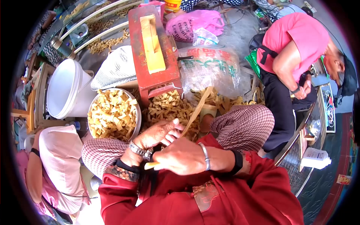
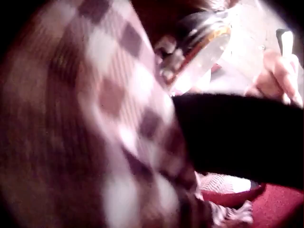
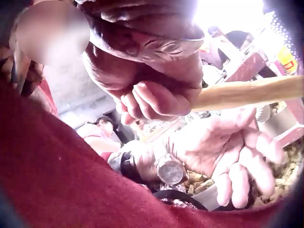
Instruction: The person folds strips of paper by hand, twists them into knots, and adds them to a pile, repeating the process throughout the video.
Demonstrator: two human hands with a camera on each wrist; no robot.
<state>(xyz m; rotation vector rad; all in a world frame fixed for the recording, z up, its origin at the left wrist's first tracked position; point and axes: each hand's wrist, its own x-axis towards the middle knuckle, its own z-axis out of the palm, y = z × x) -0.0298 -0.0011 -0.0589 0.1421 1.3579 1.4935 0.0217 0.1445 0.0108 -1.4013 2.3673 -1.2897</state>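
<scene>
My right hand [image 1: 182,155], with a silver bangle at the wrist, grips a flat, pale brown wooden stick [image 1: 197,110]. The stick slants up and away over the heap of cut pieces, and a short yellowish end shows at the near side of the fist. In the right wrist view, the fingers of that hand curl round the stick [image 3: 247,92]. Just below it is my left hand [image 3: 228,152], wearing a watch, palm turned up and fingers loosely spread with nothing in them. Mostly checked cloth [image 2: 109,104] fills the left wrist view.
A white basin [image 1: 138,122] full of yellowish cut pieces stands at the left knee, beside a white bucket [image 1: 62,90]. Ahead, a red bench [image 1: 137,41] bears a yellow block [image 1: 153,52]. Plastic sacks [image 1: 213,67] lie beyond. A person in pink [image 1: 296,37] bends over at right.
</scene>
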